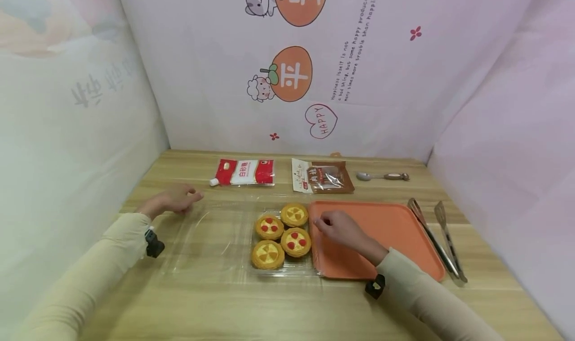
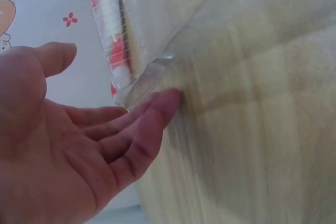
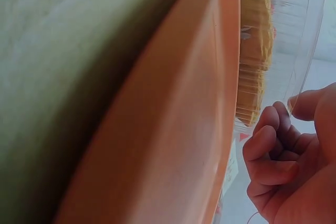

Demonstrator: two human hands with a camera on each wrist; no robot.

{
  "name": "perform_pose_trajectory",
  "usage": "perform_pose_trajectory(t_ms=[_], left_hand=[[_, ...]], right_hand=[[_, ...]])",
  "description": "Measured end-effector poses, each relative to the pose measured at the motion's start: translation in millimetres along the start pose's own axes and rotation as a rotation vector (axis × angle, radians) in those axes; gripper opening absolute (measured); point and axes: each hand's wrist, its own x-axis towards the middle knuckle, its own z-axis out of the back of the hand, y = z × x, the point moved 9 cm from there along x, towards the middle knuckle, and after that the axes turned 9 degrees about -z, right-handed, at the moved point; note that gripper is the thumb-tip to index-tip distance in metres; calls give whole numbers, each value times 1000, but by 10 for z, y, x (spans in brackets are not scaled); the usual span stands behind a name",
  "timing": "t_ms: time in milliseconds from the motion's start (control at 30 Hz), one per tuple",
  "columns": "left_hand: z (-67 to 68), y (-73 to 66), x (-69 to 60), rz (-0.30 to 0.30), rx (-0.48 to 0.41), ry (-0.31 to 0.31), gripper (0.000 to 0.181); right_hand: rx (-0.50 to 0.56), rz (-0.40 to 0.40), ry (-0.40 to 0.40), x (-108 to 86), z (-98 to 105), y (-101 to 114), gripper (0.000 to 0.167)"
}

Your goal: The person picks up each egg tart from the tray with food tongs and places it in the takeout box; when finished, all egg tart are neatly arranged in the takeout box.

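Observation:
A clear hinged plastic container [image 1: 287, 272] stands on the table with several egg tarts in it, some topped with red pieces, some with yellow. Its transparent lid [image 1: 211, 241] is folded out to the left. My left hand [image 1: 179, 198] is at the lid's far left corner. In the left wrist view, that hand [image 2: 89, 140] touches the lid edge with loosely bent fingers, its thumb held apart. Over the orange tray's left side, my right hand [image 1: 343, 229] pinches the container's right rim between thumb and forefinger; the right wrist view shows this hand [image 3: 294, 156] with the other fingers curled.
An orange tray [image 1: 382, 231] adjoins the container on the right. Beyond it lie metal tongs [image 1: 433, 236]. Along the back are a red-and-white sugar pouch [image 1: 244, 172], a brown packet [image 1: 323, 176] and a spoon [image 1: 382, 176]. Cloth walls enclose the table.

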Motion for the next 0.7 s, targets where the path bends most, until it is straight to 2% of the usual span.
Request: perform_pose_trajectory(t_ms=[133, 267, 333, 433, 533, 600, 667, 700], left_hand=[[-27, -2, 8, 5, -15, 24, 61], [23, -43, -31, -21, -66, 58, 54], [112, -93, -91, -54, -113, 66, 54], [347, -225, -202, -122, -184, 37, 58], [654, -475, -332, -201, -208, -30, 61], [825, -727, -381, -272, -216, -77, 59], [918, -1030, -398, -334, -203, -110, 57], [923, -1197, -379, -375, -214, -116, 55]], right_hand=[[7, 16, -8, -4, 5, 9, 38], [21, 11, -9, 9, -1, 6, 37], [31, 17, -9, 21, -8, 11, 36], [58, 28, -4, 30, -24, 16, 35], [100, 30, 13, 36, -49, 2, 34], [131, 24, 24, 35, -61, -23, 33], [153, 10, 29, 35, -59, -64, 33], [160, 2, 31, 34, -54, -84, 32]])
